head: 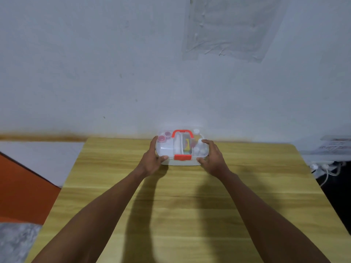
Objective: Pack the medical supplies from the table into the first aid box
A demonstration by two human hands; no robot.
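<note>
Right, wooden table [190, 215] under everything. First aid box [182, 163] at far edge, clamped between both hands. Left hand [152, 160] grips left end, fingers curled over clear lid [167, 148], thumb at front corner. Right hand [212, 158] mirrors on right end. Two-sided hold likely steadies box and presses lid down. Red latch [182, 157] between thumbs, looks fastened. Red handle [182, 134] beyond fingertips, folded flat. White bottles [197, 149] and pink-capped jars [161, 138] inside, under lid. Packing looks finished.

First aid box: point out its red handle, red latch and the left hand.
red handle [182, 131], head view, top bar
red latch [182, 157], head view, front face
left hand [152, 160], head view, back of hand
</note>
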